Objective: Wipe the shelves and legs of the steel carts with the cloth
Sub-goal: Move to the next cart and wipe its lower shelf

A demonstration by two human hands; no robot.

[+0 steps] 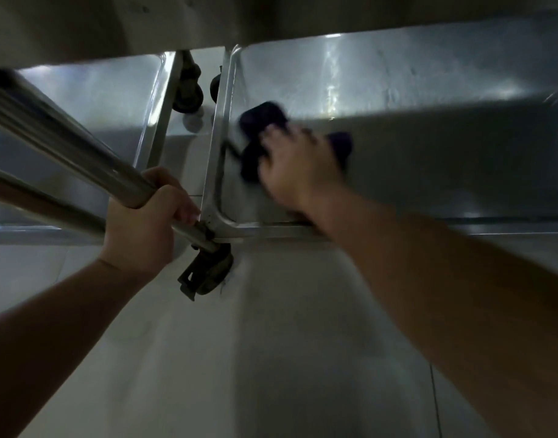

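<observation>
The left hand (144,222) has its fingers (179,207) curled fully round a round steel cart leg (81,153), gripping it just above the corner of the bottom shelf. The leg runs down to a dark caster wheel (208,273) that stands on the pale floor (271,358).

The right hand (298,167) lies palm down on a dark purple cloth (255,147), with its fingers spread and bent a little over the bunched fabric, pressing it onto the bottom shelf (397,121) of the right-hand cart. The hand is blurred, so how tightly the fingers pinch the cloth cannot be told. The cloth sits near the shelf's left rim, with one end showing past the fingertips and another end behind the hand on the right.

The shelf is a shallow steel tray with a raised rim, shiny and streaked. A second cart's bottom shelf (97,99) lies just beside it on the left, with two more dark casters (189,96) in the gap between them.
</observation>
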